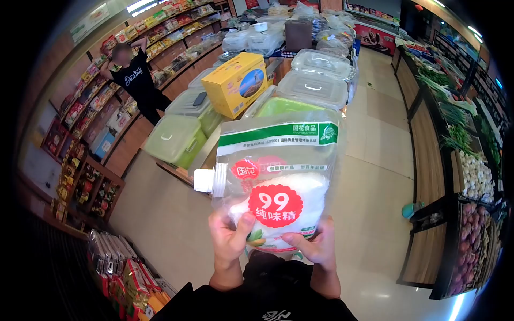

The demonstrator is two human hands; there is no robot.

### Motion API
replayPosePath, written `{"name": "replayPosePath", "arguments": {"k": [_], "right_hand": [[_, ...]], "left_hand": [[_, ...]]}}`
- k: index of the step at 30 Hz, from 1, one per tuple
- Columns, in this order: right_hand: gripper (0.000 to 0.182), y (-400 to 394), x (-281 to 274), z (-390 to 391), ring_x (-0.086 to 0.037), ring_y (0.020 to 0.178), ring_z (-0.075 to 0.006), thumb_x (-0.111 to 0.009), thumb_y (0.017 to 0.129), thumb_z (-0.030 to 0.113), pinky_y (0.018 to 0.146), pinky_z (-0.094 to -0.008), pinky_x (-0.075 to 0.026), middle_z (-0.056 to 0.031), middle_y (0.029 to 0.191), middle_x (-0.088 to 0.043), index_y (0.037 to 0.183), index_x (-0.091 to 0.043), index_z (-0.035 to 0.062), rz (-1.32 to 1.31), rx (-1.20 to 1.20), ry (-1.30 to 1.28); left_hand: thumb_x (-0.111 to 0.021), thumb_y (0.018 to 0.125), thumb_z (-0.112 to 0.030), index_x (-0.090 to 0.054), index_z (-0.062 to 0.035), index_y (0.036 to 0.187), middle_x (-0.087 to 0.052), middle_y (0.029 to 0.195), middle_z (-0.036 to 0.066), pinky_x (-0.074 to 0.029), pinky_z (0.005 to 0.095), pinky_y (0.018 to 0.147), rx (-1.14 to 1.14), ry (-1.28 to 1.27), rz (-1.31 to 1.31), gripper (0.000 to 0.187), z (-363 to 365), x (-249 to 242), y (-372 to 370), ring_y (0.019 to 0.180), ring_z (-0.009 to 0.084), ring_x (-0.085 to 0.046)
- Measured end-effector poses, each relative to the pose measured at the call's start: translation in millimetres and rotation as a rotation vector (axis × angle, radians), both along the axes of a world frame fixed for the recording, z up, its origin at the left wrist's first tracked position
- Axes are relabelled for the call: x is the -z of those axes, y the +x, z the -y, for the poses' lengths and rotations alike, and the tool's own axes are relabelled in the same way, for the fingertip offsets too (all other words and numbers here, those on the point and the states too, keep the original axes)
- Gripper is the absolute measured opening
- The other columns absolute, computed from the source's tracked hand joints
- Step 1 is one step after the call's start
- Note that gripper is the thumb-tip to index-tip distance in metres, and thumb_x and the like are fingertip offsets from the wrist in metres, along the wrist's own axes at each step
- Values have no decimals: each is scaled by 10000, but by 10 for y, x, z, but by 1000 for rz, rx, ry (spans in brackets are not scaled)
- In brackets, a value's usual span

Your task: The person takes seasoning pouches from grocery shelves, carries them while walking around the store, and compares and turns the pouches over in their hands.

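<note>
Held up in front of me is a clear plastic pouch (278,155) with a green band along its top, a red "99" label and white grains in its lower part. A white screw cap (204,180) sticks out from its left side. Around the lower left corner wraps my left hand (230,232), its thumb lying on the front. My right hand (316,241) grips the lower right corner, the thumb pressed on the front near the bottom edge. The fingers behind the pouch are hidden.
Beyond the pouch stands a display with lidded bins (176,136) and a yellow box (235,85). Vegetable shelves with red onions (468,241) and garlic (477,179) line the right. A person (136,80) stands at left by packed shelves. Packets (134,283) lie lower left.
</note>
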State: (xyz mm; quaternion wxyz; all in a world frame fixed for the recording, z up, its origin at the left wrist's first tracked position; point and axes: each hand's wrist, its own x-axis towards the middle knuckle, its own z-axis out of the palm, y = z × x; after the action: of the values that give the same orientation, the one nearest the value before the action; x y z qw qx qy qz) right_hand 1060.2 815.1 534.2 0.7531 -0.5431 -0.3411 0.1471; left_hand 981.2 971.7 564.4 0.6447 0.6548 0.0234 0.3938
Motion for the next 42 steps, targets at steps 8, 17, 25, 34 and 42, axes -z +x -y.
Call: {"name": "replayPosePath", "arguments": {"k": [8, 17, 25, 34, 42], "right_hand": [[277, -30, -22, -38, -660, 796, -169, -727, 760, 87, 724, -285, -516, -134, 889, -695, 977, -644, -63, -30, -33, -9], [280, -20, 24, -14, -663, 769, -165, -727, 748, 75, 703, -282, -517, -138, 873, -698, 973, -644, -70, -6, 2, 7], [276, -29, -103, 7, -659, 793, -168, -718, 759, 95, 716, -283, -513, -125, 887, -693, 969, -638, -64, 93, 84, -7], [298, 12, 5, -1, -644, 789, -142, -748, 770, 86, 706, -279, -518, -90, 859, -681, 1009, -631, -50, -141, -15, -49], [413, 118, -19, -76, -648, 832, -145, -800, 707, 55, 748, -289, -525, -99, 926, -681, 1056, -603, -45, -184, -164, 60]], "left_hand": [[-642, 877, -206, -586, 61, 1053, -643, 972, 91, -464, 259, 768, 133, -133, -36, 325, -62, -27, -59, 862, 125, -591], [-656, 869, -216, -569, 39, 1047, -631, 991, 84, -457, 271, 798, 210, -200, -51, 322, -93, 64, -46, 895, 120, -581], [-732, 813, -254, -549, 49, 1112, -622, 1043, 95, -466, 284, 809, 345, -167, -63, 463, -164, 97, -65, 921, 134, -582], [-697, 823, -170, -539, 81, 1164, -642, 1030, 112, -484, 286, 796, 320, -165, -150, 452, -134, 111, -53, 936, 152, -598], [-712, 816, -220, -515, 82, 1187, -640, 1037, 117, -482, 294, 818, 182, -120, -78, 518, -143, 97, -31, 941, 157, -599]]}}
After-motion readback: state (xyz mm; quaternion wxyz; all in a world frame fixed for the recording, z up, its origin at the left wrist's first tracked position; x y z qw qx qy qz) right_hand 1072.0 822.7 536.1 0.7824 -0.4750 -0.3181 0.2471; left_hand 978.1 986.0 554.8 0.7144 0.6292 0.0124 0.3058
